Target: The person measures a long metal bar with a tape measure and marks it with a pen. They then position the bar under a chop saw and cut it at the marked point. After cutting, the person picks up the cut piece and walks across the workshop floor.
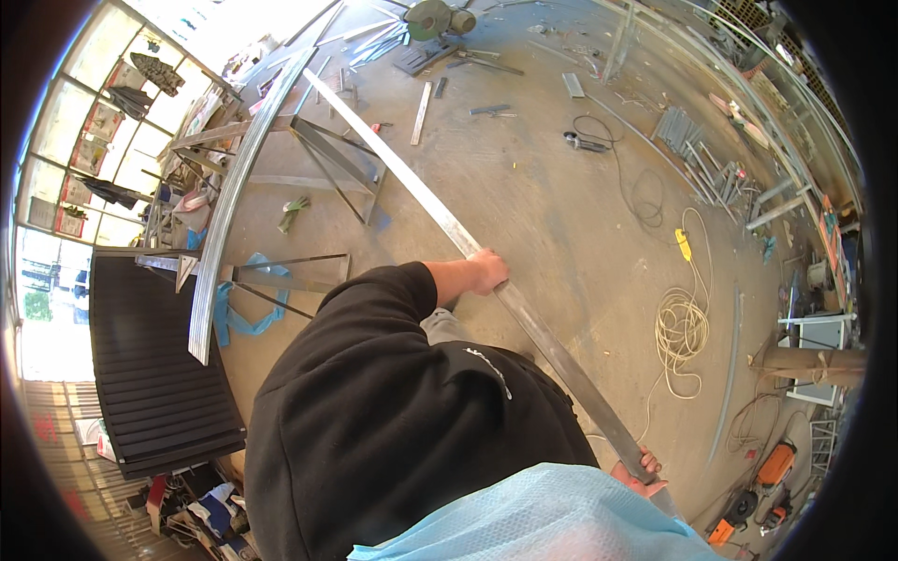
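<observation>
A long grey metal bar (552,351) runs slantwise across my body, from the far left down to the lower right. My left hand (486,272) is closed around it near the middle. At the lower right my right hand (640,470) grips the same bar close to its near end, with fingers over the edge. The bar's far end reaches the metal lengths (238,201) lying on a steel trestle (327,154) to the left; I cannot tell if they touch. A blue sheet (533,514) covers part of the lower edge.
A coiled pale cable (681,327) with a yellow connector (683,245) lies on the floor to the right. An angle grinder (586,143) sits farther off. Orange tools (774,465) are at lower right, a cut-off machine (432,21) far ahead, black ribbed panels (159,365) at left.
</observation>
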### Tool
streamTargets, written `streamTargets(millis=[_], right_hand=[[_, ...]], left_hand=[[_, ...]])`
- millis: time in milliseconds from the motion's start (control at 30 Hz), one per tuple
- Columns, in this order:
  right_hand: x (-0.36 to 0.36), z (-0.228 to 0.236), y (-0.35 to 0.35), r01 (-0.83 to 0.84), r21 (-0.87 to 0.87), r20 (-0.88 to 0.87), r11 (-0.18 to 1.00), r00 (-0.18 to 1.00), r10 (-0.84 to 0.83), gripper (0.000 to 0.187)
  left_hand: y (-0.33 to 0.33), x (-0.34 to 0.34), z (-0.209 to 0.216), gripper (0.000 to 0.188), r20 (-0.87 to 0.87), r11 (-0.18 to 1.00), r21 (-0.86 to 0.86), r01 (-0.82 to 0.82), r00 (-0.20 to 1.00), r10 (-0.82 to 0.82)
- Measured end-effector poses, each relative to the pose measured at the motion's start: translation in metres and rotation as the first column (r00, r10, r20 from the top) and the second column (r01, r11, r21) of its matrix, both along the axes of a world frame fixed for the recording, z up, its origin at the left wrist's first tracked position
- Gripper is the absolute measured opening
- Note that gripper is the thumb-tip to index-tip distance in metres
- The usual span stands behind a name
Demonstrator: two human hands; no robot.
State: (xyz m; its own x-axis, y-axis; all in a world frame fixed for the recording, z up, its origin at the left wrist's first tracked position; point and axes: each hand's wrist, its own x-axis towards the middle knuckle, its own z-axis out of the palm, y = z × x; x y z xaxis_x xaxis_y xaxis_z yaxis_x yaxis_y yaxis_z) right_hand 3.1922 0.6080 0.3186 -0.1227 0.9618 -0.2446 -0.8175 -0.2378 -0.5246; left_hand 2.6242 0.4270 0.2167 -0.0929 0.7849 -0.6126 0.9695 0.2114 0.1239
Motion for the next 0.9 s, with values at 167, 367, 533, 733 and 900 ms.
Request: streamTargets(millis=[167, 367, 533, 733, 900], right_hand=[[0.092, 0.012, 0.023, 0.091, 0.054, 0.052, 0.994, 0.994, -0.094, 0.050], [0.146, 0.022, 0.038, -0.007, 0.177, -0.010, 0.984, 1.000, 0.009, 0.049], [0.150, 0.029, 0.039, -0.018, 0.141, -0.058, 0.990, 0.998, 0.026, 0.046], [0.163, 0.040, 0.035, -0.027, 0.067, -0.034, 0.997, 0.999, 0.029, 0.044], [0.170, 0.033, 0.022, -0.030, 0.040, 0.028, 0.999, 0.999, 0.028, 0.046]], left_hand=[[0.004, 0.104, 0.018, 0.032, 0.007, 0.999, 0.046, 0.004, 1.000, -0.004], [0.007, 0.155, 0.039, 0.029, -0.010, 0.998, 0.067, -0.019, 1.000, 0.020], [0.000, 0.163, 0.038, 0.025, 0.001, 0.973, 0.187, -0.132, 0.991, 0.134], [-0.010, 0.174, 0.038, 0.028, -0.021, 0.953, 0.259, -0.154, 0.986, 0.165], [-0.014, 0.187, 0.032, 0.035, -0.053, 0.955, 0.254, -0.151, 0.984, 0.169]])
